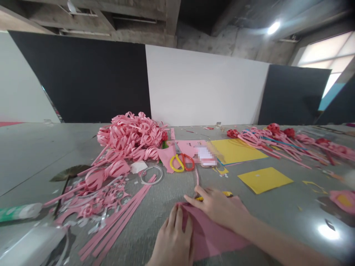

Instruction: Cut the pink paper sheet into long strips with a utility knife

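A pink paper sheet (216, 244) lies on the grey surface right in front of me. My left hand (173, 236) rests on its left edge, fingers extended side by side and bent down at the far corner. Across the sheet's far edge reaches my right hand (215, 207), its fingers apart and lying over the paper. Under and beyond that hand shows a yellow object with dark marks (227, 194), mostly covered, so its kind is unclear. A thin pink strip (197, 175) stretches away from the right fingertips.
Scissors (182, 162) with yellow and red handles lie ahead beside a phone (205, 157). Yellow sheets (264, 180) are to the right. Leftward are a tape roll (151, 175), pink strips (122, 218), scraps and a heap of pink paper flowers (133, 135). A bottle (20, 212) lies far left.
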### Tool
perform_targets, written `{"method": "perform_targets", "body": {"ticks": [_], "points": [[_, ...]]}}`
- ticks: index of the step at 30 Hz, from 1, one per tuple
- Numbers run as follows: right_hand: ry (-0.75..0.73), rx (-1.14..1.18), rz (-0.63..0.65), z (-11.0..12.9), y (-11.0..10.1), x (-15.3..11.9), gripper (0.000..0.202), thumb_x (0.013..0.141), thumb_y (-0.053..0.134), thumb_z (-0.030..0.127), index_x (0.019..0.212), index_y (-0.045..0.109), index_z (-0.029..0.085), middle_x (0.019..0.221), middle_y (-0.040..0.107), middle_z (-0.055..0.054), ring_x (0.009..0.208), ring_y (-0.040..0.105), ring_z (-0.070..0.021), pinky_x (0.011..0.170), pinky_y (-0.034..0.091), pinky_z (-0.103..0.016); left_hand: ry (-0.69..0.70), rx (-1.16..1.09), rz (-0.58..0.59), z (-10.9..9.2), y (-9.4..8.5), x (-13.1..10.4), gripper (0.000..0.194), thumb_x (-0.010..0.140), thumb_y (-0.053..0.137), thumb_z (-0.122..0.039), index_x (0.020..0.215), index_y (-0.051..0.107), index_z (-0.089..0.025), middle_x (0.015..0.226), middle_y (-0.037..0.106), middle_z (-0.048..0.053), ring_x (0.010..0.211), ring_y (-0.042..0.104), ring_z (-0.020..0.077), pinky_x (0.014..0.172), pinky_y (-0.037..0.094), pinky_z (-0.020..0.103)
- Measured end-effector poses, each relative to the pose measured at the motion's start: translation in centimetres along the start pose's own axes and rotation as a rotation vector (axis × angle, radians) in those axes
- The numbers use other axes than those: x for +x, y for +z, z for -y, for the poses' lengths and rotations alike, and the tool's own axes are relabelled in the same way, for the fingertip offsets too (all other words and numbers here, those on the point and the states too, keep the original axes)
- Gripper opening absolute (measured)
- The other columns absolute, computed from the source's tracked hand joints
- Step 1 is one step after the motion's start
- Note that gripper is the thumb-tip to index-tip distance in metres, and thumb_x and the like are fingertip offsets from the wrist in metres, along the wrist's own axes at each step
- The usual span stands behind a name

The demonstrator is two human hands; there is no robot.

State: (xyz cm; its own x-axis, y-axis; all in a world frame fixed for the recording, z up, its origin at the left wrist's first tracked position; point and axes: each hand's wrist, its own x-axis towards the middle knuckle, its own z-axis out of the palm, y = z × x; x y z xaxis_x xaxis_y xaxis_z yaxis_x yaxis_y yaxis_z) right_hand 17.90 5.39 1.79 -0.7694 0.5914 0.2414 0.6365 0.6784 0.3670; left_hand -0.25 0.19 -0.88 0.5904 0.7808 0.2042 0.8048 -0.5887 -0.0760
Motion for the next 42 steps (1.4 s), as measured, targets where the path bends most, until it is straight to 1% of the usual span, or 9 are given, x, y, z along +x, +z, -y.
{"method": "perform_targets", "body": {"ticks": [6,9,13,17,21,26,32,38,42], "points": [[0.010,-0.023,0.005,0.3,-1.0,0.3,0.038,0.080,0.044,0.014,0.117,0.045,0.025,0.096,0.054,-0.008,0.067,0.056,-0.0138,0.058,0.041,-0.025,-0.021,-0.031,0.003,0.0,0.2,0.0,0.044,0.073,0.045,-0.026,0.115,0.049,-0.011,0.122,0.045,0.020,0.113,0.039,0.0332,0.084,0.044,0.040],[0.000,-0.004,0.013,0.2,-1.1,0.3,0.037,0.080,0.046,0.015,0.115,0.046,0.025,0.096,0.054,-0.007,0.067,0.056,-0.0140,0.057,0.041,-0.025,-0.023,-0.032,0.011,0.0,0.2,0.0,0.045,0.073,0.045,-0.025,0.116,0.049,-0.012,0.123,0.045,0.019,0.113,0.039,0.0327,0.083,0.045,0.039],[-0.003,0.036,0.048,-0.1,-1.1,0.4,0.040,0.079,0.046,0.012,0.116,0.045,0.026,0.097,0.055,-0.007,0.066,0.055,-0.0135,0.055,0.040,-0.024,-0.011,-0.019,0.038,-0.1,-0.2,0.1,0.044,0.075,0.044,-0.028,0.115,0.050,-0.010,0.122,0.045,0.021,0.113,0.039,0.0341,0.085,0.043,0.039],[-0.028,0.064,0.061,-0.3,-1.3,0.5,0.041,0.080,0.042,0.009,0.117,0.045,0.027,0.097,0.055,-0.007,0.061,0.053,-0.0117,0.052,0.037,-0.024,-0.011,-0.023,0.064,-0.2,-0.6,0.1,0.043,0.075,0.043,-0.027,0.113,0.052,-0.008,0.121,0.045,0.023,0.112,0.040,0.0355,0.086,0.042,0.040],[-0.022,0.047,0.089,-0.5,-1.5,0.7,0.043,0.079,0.041,0.008,0.116,0.046,0.030,0.095,0.055,-0.006,0.054,0.052,-0.0105,0.045,0.031,-0.023,-0.029,-0.040,0.092,-0.2,-0.8,0.2,0.044,0.076,0.042,-0.025,0.115,0.049,-0.007,0.122,0.042,0.024,0.113,0.038,0.0356,0.086,0.042,0.041],[-0.015,0.041,0.089,-0.7,-1.2,0.6,0.046,0.078,0.042,0.008,0.117,0.044,0.032,0.098,0.055,-0.006,0.050,0.049,-0.0079,0.045,0.029,-0.022,-0.040,-0.078,0.137,-0.2,-0.9,0.4,0.046,0.076,0.043,-0.026,0.117,0.047,-0.007,0.125,0.040,0.025,0.115,0.035,0.0363,0.087,0.041,0.042],[-0.007,0.088,0.044,-1.0,-0.3,0.0,0.043,0.081,0.041,0.008,0.118,0.043,0.031,0.099,0.054,-0.005,0.054,0.050,-0.0081,0.047,0.030,-0.022,-0.057,-0.098,0.108,-0.2,-0.9,0.1,0.045,0.074,0.046,-0.024,0.116,0.049,-0.008,0.124,0.041,0.024,0.115,0.036,0.0349,0.086,0.041,0.041],[-0.010,0.088,0.057,-1.1,0.0,-0.2,0.042,0.082,0.041,0.011,0.118,0.043,0.031,0.099,0.053,-0.004,0.057,0.051,-0.0080,0.049,0.031,-0.022,-0.070,-0.097,0.110,-0.3,-1.1,0.1,0.043,0.076,0.044,-0.025,0.116,0.049,-0.009,0.124,0.041,0.023,0.115,0.036,0.0338,0.086,0.041,0.039],[-0.003,0.097,0.057,-1.3,0.1,-0.3,0.044,0.080,0.044,0.010,0.118,0.043,0.032,0.101,0.053,-0.004,0.058,0.051,-0.0087,0.050,0.031,-0.022,-0.068,-0.085,0.127,-0.3,-1.2,0.2,0.044,0.076,0.043,-0.026,0.117,0.049,-0.010,0.125,0.041,0.022,0.115,0.036,0.0337,0.086,0.042,0.039]]}}
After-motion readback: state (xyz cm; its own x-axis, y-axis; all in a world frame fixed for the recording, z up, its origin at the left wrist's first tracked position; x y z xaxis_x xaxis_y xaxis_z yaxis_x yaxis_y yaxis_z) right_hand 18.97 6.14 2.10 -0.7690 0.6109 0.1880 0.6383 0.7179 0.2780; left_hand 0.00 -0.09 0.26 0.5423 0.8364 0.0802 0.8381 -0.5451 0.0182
